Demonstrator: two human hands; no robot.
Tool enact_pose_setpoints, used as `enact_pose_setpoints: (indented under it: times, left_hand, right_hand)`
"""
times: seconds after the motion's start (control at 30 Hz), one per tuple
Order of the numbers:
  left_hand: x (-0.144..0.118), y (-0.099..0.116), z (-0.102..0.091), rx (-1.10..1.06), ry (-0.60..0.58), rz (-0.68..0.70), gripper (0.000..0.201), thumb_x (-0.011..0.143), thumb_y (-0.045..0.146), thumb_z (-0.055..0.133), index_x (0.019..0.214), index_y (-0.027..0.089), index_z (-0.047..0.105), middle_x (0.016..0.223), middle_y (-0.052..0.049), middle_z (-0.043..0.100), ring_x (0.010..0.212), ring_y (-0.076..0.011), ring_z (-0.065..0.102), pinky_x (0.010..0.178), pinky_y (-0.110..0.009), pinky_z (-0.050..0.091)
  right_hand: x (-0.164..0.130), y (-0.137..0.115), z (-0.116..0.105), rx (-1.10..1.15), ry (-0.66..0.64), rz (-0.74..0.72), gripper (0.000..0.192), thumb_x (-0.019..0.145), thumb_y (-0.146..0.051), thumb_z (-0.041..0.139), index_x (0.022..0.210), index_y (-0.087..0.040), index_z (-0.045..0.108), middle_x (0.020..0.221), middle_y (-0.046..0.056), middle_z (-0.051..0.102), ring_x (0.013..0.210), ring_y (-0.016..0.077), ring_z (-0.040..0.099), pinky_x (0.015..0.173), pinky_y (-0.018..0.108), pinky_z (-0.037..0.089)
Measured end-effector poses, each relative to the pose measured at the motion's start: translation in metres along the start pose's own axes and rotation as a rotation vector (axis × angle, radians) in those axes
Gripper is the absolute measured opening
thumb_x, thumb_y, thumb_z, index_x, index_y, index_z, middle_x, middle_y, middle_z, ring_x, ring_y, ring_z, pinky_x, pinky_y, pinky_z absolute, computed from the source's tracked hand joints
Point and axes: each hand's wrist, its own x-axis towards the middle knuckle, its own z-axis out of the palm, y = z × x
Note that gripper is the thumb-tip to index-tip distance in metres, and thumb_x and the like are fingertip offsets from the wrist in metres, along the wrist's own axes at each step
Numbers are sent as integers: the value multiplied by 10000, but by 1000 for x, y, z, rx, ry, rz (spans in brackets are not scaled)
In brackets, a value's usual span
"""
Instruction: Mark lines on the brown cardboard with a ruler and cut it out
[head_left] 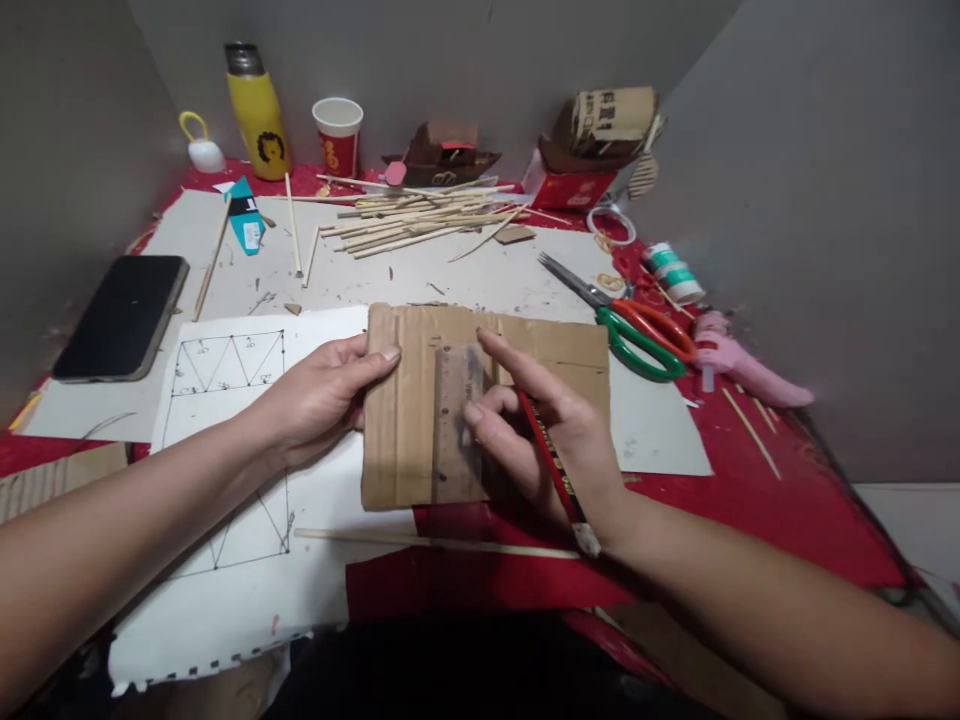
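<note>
My left hand (326,395) grips the left edge of a brown cardboard piece (401,440), thumb on top and fingers underneath. On the cardboard lies a clear plastic ruler (454,430), upright in view, its lower end past the cardboard's near edge. My right hand (555,440) has its thumb on the ruler and its index finger stretched toward the ruler's top. A red and black pencil (551,455) is tucked in that hand, with its worn white end toward my wrist. Under my left arm is a paper sheet (225,430) with drawn triangles and lines.
Behind lie a pile of wooden sticks (427,220), a yellow bottle (259,115) and a paper cup (337,140). Scissors (622,315) and a pink glue gun (742,365) are to the right; a phone (120,315) is at left. One stick (360,538) lies near the front.
</note>
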Motion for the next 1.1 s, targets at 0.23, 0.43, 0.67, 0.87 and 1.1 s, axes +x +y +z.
enact_pose_setpoints:
  times: [0.23, 0.43, 0.67, 0.87, 1.1]
  left_hand:
    - [1, -2, -3, -16, 9, 8, 165, 897, 263, 663, 955, 135, 750, 881, -100, 747, 766, -189, 680, 732, -313, 532]
    - [2, -4, -4, -25, 17, 35, 152, 834, 292, 740, 881, 146, 739, 815, -87, 741, 759, -210, 690, 722, -334, 550]
    - [3, -5, -4, -27, -15, 48, 193, 791, 315, 785, 865, 144, 735, 772, -89, 737, 775, -239, 700, 711, -356, 555]
    - [4, -7, -5, -36, -25, 56, 191, 794, 310, 783, 841, 136, 719, 738, -81, 717, 740, -223, 691, 716, -351, 546]
    - [4, -10, -5, -32, -62, 78, 231, 803, 341, 779, 888, 135, 720, 717, -59, 702, 707, -195, 677, 689, -324, 533]
  right_hand:
    - [0, 0, 0, -1, 37, 2, 637, 862, -258, 650, 1467, -168, 472, 642, -56, 604, 528, 118, 537, 509, 255, 458]
    - [-1, 1, 2, -17, 43, -12, 617, 859, -225, 661, 1451, -167, 496, 635, -56, 621, 532, 114, 560, 515, 249, 484]
    - [-1, 2, 2, -26, 37, 13, 617, 878, -233, 668, 1464, -174, 482, 644, -53, 627, 519, 108, 547, 485, 245, 459]
    - [-1, 1, 4, -19, 41, 9, 614, 878, -215, 663, 1461, -154, 479, 635, -59, 624, 493, 95, 523, 453, 237, 421]
    - [0, 1, 6, -9, 47, -5, 617, 872, -210, 665, 1456, -142, 480, 630, -68, 612, 493, 91, 515, 460, 238, 420]
